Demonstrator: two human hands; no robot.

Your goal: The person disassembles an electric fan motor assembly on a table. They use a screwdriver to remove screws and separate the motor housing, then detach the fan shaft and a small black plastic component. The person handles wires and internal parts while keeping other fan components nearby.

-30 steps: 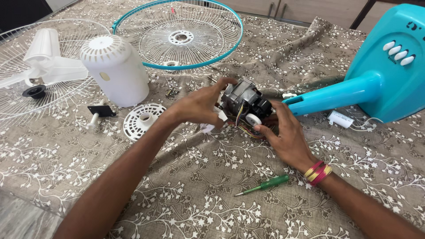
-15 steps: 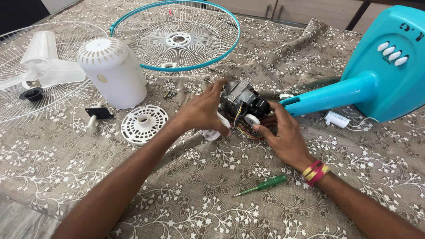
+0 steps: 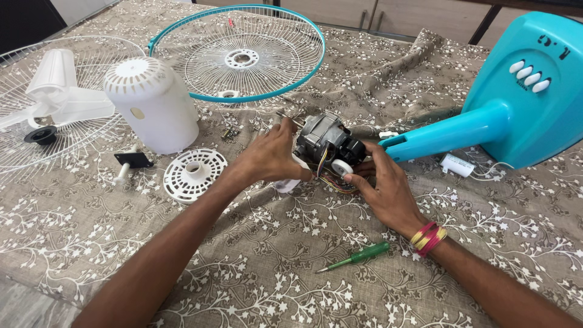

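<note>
Nearest the camera, a green-handled screwdriver is laid on the patterned tablecloth, just below the right wrist, set within easy reach and touched by neither hand.

Beyond it, the fan motor is held between both hands a little past the middle of the table, resting on or just above the cloth. The left hand is closed around the motor's left side, fingers wrapped over the top and thumb underneath, so that the body is steadied. The right hand is cupped against the lower right side, its fingers closed near the small white gear and the bundle of coloured wires; whether a wire is actually pinched cannot be told, since the fingertips are partly hidden. The motor is turned so that the wiring faces the person.

To the left, a white slotted disc and a small black bracket with a white pin are laid flat, apart from each other. Behind them a white motor cover is stood upright on its open end. The turquoise fan stand is lain on its side at the right, its neck pointed toward the motor.

Farthest off, a white blade is rested on one wire guard, and a turquoise-rimmed guard is laid flat.
</note>
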